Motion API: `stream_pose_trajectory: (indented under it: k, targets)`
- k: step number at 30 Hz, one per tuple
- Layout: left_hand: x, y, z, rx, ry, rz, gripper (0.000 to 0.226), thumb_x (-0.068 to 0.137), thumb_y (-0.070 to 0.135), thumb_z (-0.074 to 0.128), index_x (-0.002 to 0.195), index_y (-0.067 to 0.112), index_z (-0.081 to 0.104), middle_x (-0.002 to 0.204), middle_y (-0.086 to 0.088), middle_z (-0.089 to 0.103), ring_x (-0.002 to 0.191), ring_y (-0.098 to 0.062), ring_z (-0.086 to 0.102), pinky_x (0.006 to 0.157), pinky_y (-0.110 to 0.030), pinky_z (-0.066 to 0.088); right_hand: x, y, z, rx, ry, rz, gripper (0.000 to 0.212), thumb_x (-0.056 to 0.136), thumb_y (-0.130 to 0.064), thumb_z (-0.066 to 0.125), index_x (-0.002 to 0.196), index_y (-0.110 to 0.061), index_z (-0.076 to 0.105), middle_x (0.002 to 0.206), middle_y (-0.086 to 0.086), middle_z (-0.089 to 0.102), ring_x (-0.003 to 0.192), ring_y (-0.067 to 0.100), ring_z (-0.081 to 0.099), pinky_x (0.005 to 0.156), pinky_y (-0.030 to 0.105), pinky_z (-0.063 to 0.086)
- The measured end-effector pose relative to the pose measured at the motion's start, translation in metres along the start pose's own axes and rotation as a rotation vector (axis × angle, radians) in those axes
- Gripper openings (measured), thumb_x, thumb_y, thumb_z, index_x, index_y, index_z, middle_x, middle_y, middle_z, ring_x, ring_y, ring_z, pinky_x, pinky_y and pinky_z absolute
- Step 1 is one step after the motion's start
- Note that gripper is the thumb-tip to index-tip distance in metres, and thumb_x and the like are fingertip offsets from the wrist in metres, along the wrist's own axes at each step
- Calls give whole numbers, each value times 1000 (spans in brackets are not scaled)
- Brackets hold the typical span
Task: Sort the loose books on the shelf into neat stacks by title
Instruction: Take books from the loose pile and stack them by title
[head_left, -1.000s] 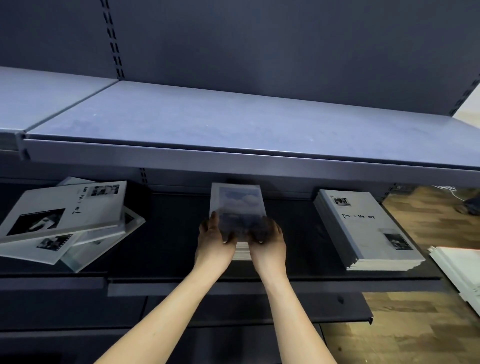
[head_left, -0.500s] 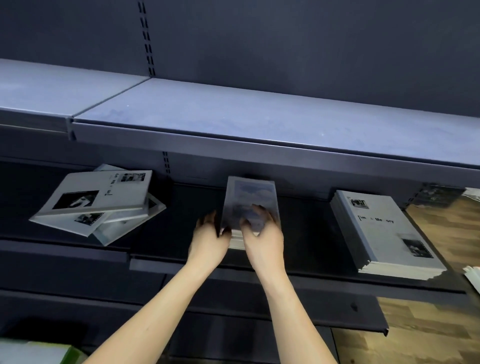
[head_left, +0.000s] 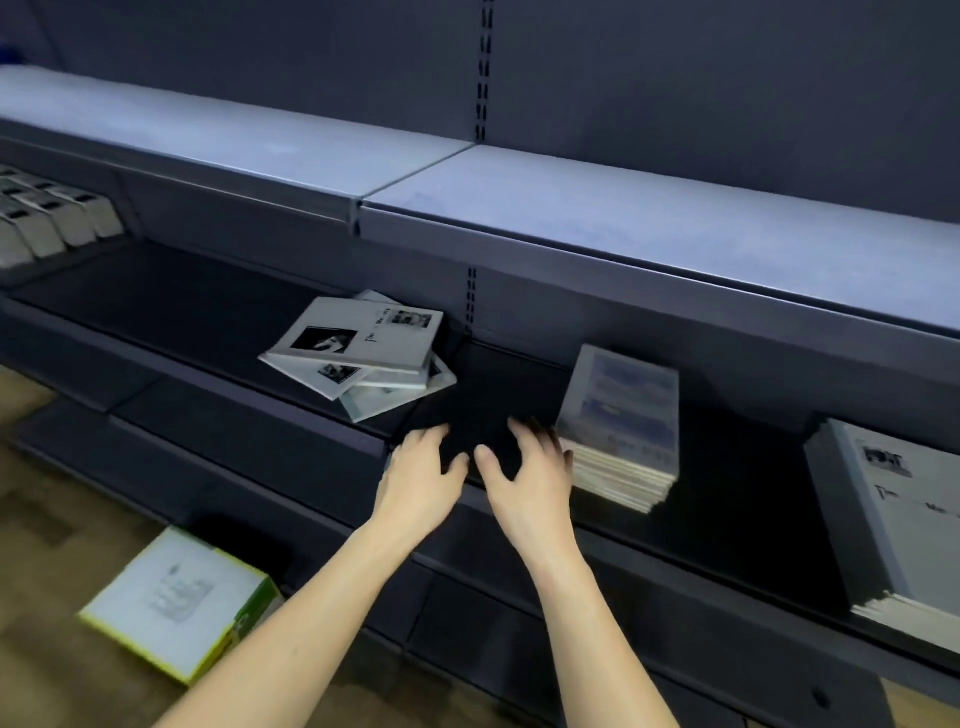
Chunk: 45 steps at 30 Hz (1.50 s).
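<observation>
Both your hands, left hand (head_left: 423, 475) and right hand (head_left: 530, 470), hover spread and empty mid-frame over the dark metal shelf (head_left: 483, 410). Go up-left to the jumbled pile of grey photo-cover books (head_left: 358, 356); lift the top one flat, two-handed.

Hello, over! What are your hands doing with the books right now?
Left hand and right hand open, holding nothing. Loose books messy on the left. Blue-cover stack neat. Nothing in the way.
</observation>
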<state>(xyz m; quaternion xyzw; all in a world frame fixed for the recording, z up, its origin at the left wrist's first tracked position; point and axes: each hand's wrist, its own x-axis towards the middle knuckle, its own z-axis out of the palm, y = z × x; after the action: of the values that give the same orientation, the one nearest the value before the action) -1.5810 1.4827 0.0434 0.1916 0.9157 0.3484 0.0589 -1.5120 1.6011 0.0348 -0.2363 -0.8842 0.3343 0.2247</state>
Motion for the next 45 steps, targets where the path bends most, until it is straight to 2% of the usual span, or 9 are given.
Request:
stream_pose_trajectory:
  k: [6,13,19,28,37,42,45]
  targets:
    - [-5,-35,-33,34,69,-19,53,97,38,50,146,22,40,146,2,42,132,-18,42,103,-38,42,-2,-34,31,44,-84,-28,55,95,-45,57,145,-23,47,149,-2,47,147,21,27,122,51,16]
    - [3,-94,-84,118,120,-11,57,97,35,49,149,18,34,149,-2,38,137,-21,36,109,-38,37,-6,-82,79,-17,-181,36,56,97,-44,53,147,-22,45,155,1,40,150,24,22,123,50,12]
    - [18,-150,-127,144,112,-5,55,98,35,48,149,18,35,149,-1,38,136,-21,36,109,-37,36,-13,-119,124,17,-223,98,56,98,-42,54,148,-20,44,155,6,40,148,26,26,121,51,21]
    - [45,-219,-167,231,81,42,49,99,35,46,145,22,40,150,-3,38,141,-22,29,115,-36,27,-19,-158,180,53,-187,153,54,97,-39,56,146,-19,46,151,4,44,143,19,35,118,48,28]
    - [79,-233,-160,177,48,48,47,98,34,47,143,22,44,145,-2,44,138,-21,34,114,-37,31,8,-160,199,55,-153,184,51,97,-35,58,144,-20,48,151,3,43,141,19,38,116,45,34]
    - [104,-231,-158,178,30,34,48,98,33,47,145,21,42,145,0,43,138,-21,33,113,-36,30,48,-154,209,136,-108,180,45,97,-30,59,141,-19,52,144,5,48,129,17,45,102,28,38]
    - [124,-229,-155,172,18,20,49,97,33,48,145,23,42,145,0,42,137,-21,33,113,-36,31,76,-147,222,101,-66,154,49,95,-27,62,141,-15,51,150,13,41,140,29,35,111,41,37]
